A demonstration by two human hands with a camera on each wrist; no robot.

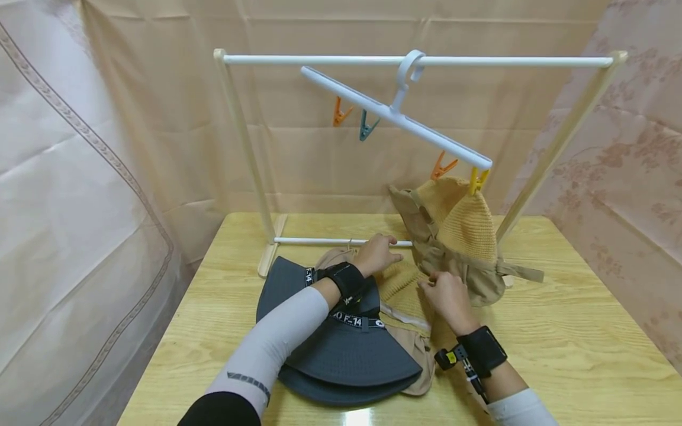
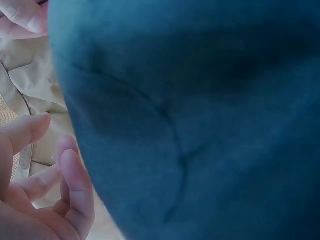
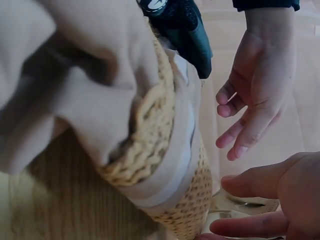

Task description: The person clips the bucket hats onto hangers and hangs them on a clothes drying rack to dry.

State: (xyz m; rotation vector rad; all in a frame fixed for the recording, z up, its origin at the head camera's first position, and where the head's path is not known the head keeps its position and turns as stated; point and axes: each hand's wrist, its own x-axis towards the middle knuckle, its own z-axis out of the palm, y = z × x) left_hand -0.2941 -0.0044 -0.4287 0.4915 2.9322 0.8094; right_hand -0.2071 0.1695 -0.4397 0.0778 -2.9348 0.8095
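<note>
A tan sun hat with a straw-woven crown (image 1: 401, 283) lies on the table between my hands, partly under a dark blue-grey hat (image 1: 351, 355) with a lettered band. My left hand (image 1: 375, 254) hovers at the straw hat's far side, its fingers loosely bent and holding nothing in the left wrist view. On the near right side, my right hand (image 1: 447, 299) is by the crown's edge; in the right wrist view its thumb and fingers stand apart. A second tan straw hat (image 1: 471, 231) hangs from a yellow clip (image 1: 478, 179) on the white hanger (image 1: 394, 115).
The hanger tilts down to the right on the rack's white top bar (image 1: 330, 60). Other clips on it are two orange ones (image 1: 341, 112) and a teal one (image 1: 366, 125). A lower bar (image 1: 319, 241) crosses behind the hats. Curtains surround the wooden table (image 1: 575, 319).
</note>
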